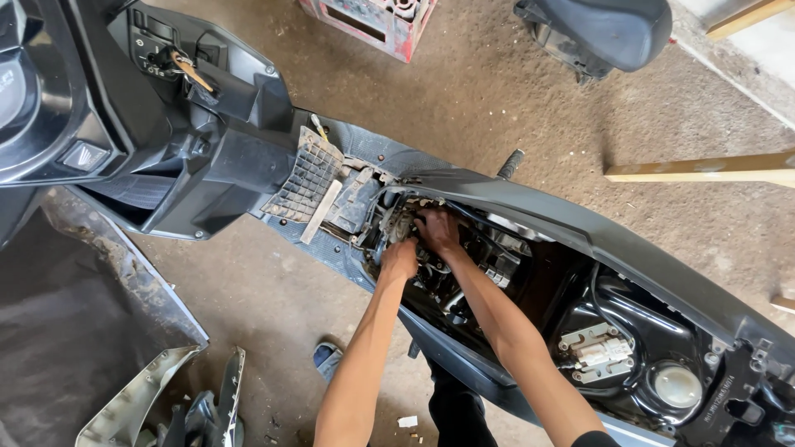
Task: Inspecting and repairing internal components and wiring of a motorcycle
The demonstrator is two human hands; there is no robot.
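A black scooter (530, 207) stands with its seat off and its frame cavity exposed. My left hand (400, 258) is pressed into the front of the open engine bay, fingers curled out of sight among the parts. My right hand (439, 229) reaches in just beside it, fingers buried in the wiring and metal parts (397, 219). What either hand grips is hidden. A loosened ribbed floorboard panel (310, 178) lies tilted just ahead of the hands. A key (186, 68) sits in the ignition on the front panel.
A removed scooter seat (604, 29) lies on the dirt floor at the top right, near a red crate (373, 21). Wooden planks (704, 168) lie to the right. Loose body panels (166, 397) sit at the bottom left beside a dark tarp (58, 331). My foot in a sandal (327, 356) is below.
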